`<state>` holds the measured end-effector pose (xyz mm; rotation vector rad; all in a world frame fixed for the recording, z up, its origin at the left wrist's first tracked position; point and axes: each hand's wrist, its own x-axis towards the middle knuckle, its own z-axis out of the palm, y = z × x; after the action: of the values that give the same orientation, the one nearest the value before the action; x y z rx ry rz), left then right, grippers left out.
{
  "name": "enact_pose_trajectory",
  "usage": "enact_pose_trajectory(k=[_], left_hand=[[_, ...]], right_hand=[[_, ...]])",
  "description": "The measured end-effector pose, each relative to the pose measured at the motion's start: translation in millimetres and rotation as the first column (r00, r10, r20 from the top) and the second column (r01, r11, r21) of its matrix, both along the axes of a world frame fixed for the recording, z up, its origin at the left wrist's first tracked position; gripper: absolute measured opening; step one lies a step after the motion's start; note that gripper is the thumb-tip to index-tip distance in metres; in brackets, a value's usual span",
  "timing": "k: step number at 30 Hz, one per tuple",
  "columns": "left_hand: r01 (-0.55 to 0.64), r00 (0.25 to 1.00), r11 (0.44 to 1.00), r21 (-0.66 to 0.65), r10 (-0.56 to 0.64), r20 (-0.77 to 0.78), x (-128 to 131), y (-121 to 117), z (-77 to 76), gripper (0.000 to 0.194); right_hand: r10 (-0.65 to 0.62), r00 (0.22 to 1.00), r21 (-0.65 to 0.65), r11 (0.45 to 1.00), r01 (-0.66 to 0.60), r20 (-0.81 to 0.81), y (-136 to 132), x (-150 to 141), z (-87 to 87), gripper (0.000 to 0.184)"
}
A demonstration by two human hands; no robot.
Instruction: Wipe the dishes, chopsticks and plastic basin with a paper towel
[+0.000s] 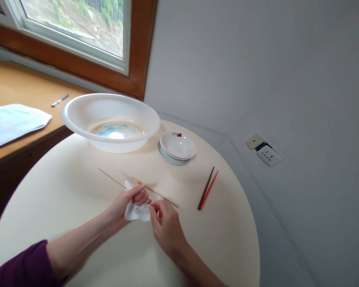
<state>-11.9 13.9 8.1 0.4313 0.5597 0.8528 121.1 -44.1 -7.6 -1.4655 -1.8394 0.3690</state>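
My left hand (pixel 137 196) is closed around a white cloth or tissue (pixel 137 212), which is wrapped about a thin wooden chopstick (pixel 111 177). The stick's far end pokes out to the upper left of that hand; its middle is hidden in the cloth and fingers. Close beside it, my right hand (pixel 165 217) pinches the chopstick's near end between thumb and fingers. A second wooden chopstick (pixel 161 195) lies on the table just beyond both hands, partly behind the left fingers. To the right rest two more chopsticks, one dark brown (pixel 207 187) and one red (pixel 210 189).
On the round cream table (pixel 68 191), a large translucent basin (pixel 119 146) stands at the back left. Stacked dishes (pixel 175 144) sit right of it. A wooden desk (pixel 14 85) adjoins at left, holding papers (pixel 14 121) and a pen (pixel 60 100). Walls bound the right.
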Motion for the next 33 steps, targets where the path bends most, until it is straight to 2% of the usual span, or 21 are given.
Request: enact_pose_trajectory(k=[5, 11, 13, 16, 20, 25, 30, 33], left_hand=[[-0.057, 0.998, 0.997, -0.054, 0.057, 0.009, 2.2, -0.2, 2.1, 0.048], [-0.133, 0.990, 0.989, -0.063, 0.129, -0.061, 0.0, 4.9, 7.7, 0.046], [-0.212, 0.973, 0.976, -0.051, 0.207, -0.100, -7.9, 14.9, 11.9, 0.043], [-0.391, 0.915, 0.918, -0.068, 0.381, -0.132, -21.0, 30.1, 17.8, 0.040], [-0.344, 0.938, 0.927, -0.146, 0.331, -0.106, -21.7, 31.0, 20.9, 0.041], [-0.225, 0.974, 0.946, -0.234, 0.221, -0.045, -6.1, 15.0, 17.6, 0.043], [-0.149, 0.988, 0.951, -0.271, 0.156, 0.005, 0.7, 8.0, 11.7, 0.046], [-0.154, 0.986, 0.951, -0.269, 0.165, 0.019, 1.3, 7.7, 9.2, 0.045]], right_hand=[[0.097, 0.984, 0.042, 0.994, -0.105, 0.148, -2.8, -2.9, -1.1, 0.027], [0.156, 0.974, 0.028, 0.986, -0.163, 0.165, -6.8, -6.0, -0.4, 0.026], [0.141, 0.977, 0.027, 0.989, -0.147, 0.163, -7.8, -2.5, 0.2, 0.028], [0.081, 0.987, 0.026, 0.996, -0.085, 0.138, -6.7, 6.4, 2.8, 0.030], [0.057, 0.994, 0.036, 0.997, -0.061, 0.096, -2.9, 9.9, 5.8, 0.028], [0.113, 0.992, -0.060, 0.992, -0.109, 0.060, -3.2, -3.1, 3.3, 0.018], [0.134, 0.987, -0.041, 0.991, -0.130, 0.094, -3.8, -9.0, -0.9, 0.026], [0.139, 0.987, -0.022, 0.990, -0.137, 0.080, -3.2, -8.5, -1.2, 0.028]])
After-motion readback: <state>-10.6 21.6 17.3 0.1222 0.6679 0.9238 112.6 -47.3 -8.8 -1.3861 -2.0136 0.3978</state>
